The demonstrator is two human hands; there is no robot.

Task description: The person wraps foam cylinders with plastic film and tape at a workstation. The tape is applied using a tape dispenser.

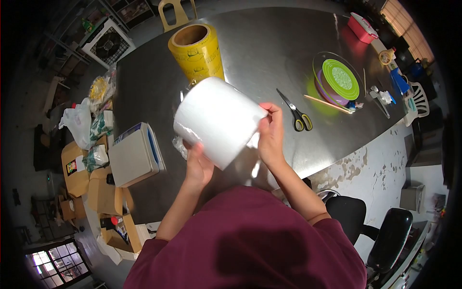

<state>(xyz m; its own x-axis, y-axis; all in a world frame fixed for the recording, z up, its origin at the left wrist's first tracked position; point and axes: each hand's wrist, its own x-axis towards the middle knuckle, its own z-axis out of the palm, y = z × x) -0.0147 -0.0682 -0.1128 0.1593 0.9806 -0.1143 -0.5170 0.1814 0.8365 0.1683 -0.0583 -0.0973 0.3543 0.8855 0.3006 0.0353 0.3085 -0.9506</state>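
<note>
A wide white roll (221, 120), tilted and smooth-sided, is held up over the dark metal table between both my hands. My left hand (198, 166) grips its lower left edge, the thumb showing and the other fingers mostly hidden. On its right end, my right hand (271, 132) closes with the thumb on the near side and fingertips at the rim. Just behind the white roll stands a large yellow printed roll (198, 53) with a brown cardboard core. A crumple of clear plastic (180, 147) shows under the white roll's left side. Black-and-yellow scissors (295, 111) lie to the right, blades apart.
Right of the scissors sit a green-and-purple round item (340, 79) and wooden sticks (328, 104). A red box (362, 29) is at the far right. A grey case (132, 156), a white plastic bag (77, 123) and open cardboard boxes (105, 197) line the left side.
</note>
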